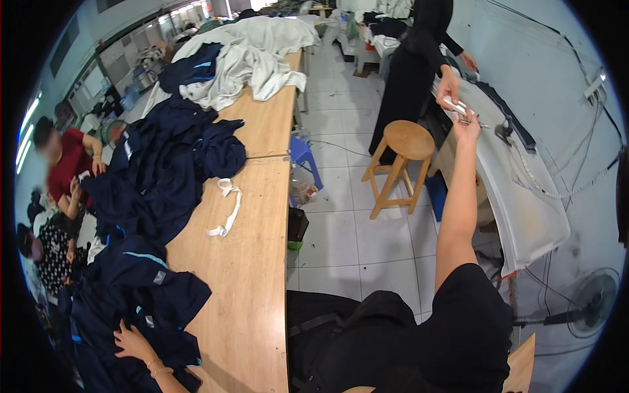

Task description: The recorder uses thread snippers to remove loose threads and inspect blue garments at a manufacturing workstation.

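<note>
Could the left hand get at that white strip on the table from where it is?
Probably yes, with a stretch: the white strip lies uncovered, and only dark blue garments and bare tabletop separate it from the left hand.

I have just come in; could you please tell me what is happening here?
The person's left hand lies spread on dark clothes on the table. The right hand is held out to a co-worker's hand, with a small white item between them; whose grip holds it is unclear. A white strip lies on the table; a stool stands to its right.
</note>
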A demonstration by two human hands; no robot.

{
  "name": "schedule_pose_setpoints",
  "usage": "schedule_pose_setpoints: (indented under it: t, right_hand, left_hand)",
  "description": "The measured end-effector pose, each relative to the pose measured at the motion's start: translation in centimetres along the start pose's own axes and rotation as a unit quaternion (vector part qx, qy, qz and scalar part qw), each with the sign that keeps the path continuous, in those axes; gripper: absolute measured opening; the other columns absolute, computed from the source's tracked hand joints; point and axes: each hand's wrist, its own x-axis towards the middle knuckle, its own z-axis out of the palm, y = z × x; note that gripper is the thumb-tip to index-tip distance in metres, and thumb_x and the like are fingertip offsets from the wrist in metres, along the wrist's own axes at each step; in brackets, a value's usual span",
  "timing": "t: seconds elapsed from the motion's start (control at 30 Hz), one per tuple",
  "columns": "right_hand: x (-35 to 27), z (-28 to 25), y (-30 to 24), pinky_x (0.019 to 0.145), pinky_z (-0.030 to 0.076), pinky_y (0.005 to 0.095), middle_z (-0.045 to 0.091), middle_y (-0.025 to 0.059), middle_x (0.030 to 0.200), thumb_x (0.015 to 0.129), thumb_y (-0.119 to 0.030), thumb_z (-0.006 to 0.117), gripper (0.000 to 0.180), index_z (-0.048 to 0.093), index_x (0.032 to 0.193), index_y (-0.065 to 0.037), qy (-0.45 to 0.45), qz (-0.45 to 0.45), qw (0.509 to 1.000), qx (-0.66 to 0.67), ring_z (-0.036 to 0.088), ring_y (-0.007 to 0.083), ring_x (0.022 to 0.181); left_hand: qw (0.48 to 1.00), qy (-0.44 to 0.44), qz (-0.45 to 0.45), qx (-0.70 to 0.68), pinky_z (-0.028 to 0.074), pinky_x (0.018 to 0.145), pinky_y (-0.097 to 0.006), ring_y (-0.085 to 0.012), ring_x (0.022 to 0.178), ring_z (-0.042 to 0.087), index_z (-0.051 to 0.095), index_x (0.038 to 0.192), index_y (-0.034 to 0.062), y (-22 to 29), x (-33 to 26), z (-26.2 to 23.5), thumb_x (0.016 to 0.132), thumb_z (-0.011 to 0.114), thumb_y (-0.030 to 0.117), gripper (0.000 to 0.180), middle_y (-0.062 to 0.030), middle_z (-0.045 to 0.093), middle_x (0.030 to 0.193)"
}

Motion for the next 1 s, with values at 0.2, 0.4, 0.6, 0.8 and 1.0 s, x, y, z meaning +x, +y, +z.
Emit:
schedule_pose_setpoints:
  t: [0.2,0.4,0.6,0.8,1.0]
  right_hand:
    - [5.8,-3.6,1.2,0.09,0.045,0.0417,0.051,0.004,0.082,0.091,-0.014,0.057,0.027,0.058,0.117,-0.006,-0.052,0.013,0.988,-0.144,0.049,0.0143,0.075]
    - [-7.1,-1.4,13.6,0.073,0.05,0.0253,0.066,0.0043,0.106,0.092,-0.019,0.057,0.031,0.058,0.121,-0.007,-0.28,0.216,0.912,-0.209,0.063,0.0143,0.089]
    - [-33.7,4.5,27.4,0.062,0.043,0.0202,0.064,0.0054,0.09,0.093,-0.011,0.053,0.022,0.06,0.111,-0.002,-0.419,0.456,0.755,-0.217,0.056,0.0092,0.07]
    - [-51.2,8.4,27.8,0.061,0.04,0.0196,0.062,0.0044,0.086,0.093,-0.008,0.047,0.021,0.06,0.107,0.0,-0.567,0.539,0.585,-0.212,0.054,0.0075,0.069]
    - [-60.3,13.1,26.5,0.063,0.045,0.0201,0.061,0.0067,0.109,0.092,-0.007,0.043,0.037,0.054,0.127,-0.004,-0.659,0.469,0.565,-0.162,0.06,0.0097,0.073]
  left_hand:
    - [0.988,0.139,0.026,-0.064,0.043,0.073,-0.042,-0.0216,0.093,0.057,0.065,0.091,0.0194,2.8,0.4,-6.4,0.077,0.063,0.029,0.017,0.0011,0.059,0.097]
    - [0.973,0.143,0.008,-0.181,0.051,0.066,-0.038,-0.0266,0.086,0.06,0.058,0.106,0.0101,0.6,4.0,-4.6,0.089,0.052,0.013,0.018,-0.0071,0.056,0.095]
    - [0.94,-0.013,-0.008,-0.341,0.049,0.081,-0.046,-0.039,0.099,0.06,0.055,0.11,0.0013,-4.5,5.9,-5.7,0.077,0.07,0.049,0.06,-0.0199,0.064,0.104]
    - [0.905,0.216,0.006,-0.365,0.049,0.076,-0.043,-0.037,0.092,0.061,0.062,0.097,0.0032,-12.0,9.5,-12.3,0.083,0.066,0.027,0.028,-0.016,0.064,0.097]
    - [0.819,0.465,0.052,-0.333,0.047,0.076,-0.03,-0.0224,0.083,0.063,0.067,0.103,0.0038,-18.5,10.3,-25.7,0.086,0.068,0.013,0.019,-0.0109,0.066,0.091]
